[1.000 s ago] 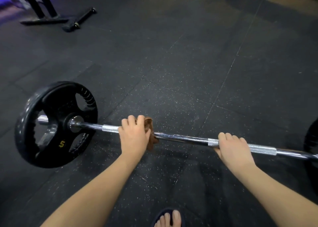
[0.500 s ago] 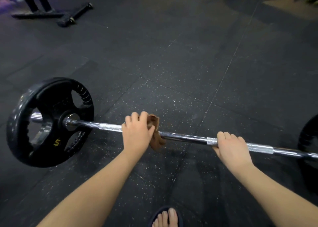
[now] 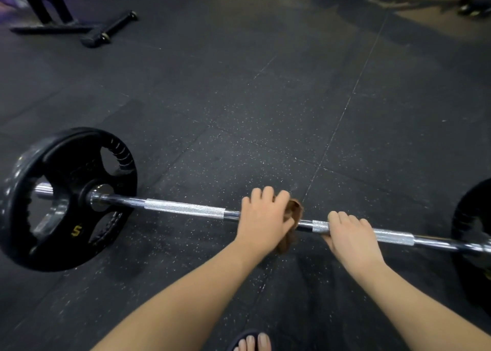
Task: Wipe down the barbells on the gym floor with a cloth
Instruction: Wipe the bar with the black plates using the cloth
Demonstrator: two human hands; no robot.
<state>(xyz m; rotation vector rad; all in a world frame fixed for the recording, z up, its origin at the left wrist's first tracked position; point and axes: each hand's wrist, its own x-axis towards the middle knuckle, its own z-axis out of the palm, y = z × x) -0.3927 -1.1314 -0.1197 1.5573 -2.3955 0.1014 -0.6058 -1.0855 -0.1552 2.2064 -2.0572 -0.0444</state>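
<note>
The bar [image 3: 186,208] is lying across the floor [image 3: 265,98], with one black plate [image 3: 66,199] standing on edge at its left end. The left hand [image 3: 263,217] is gripping the bar near its middle, its fingers [image 3: 261,194] curling fully over the top and pressing a brown cloth [image 3: 293,212] round the steel, with the cloth bunching out on the hand's right side. The right hand [image 3: 350,233] is gripping the knurled section just beside the cloth, its fingers wrapping the bare metal.
</note>
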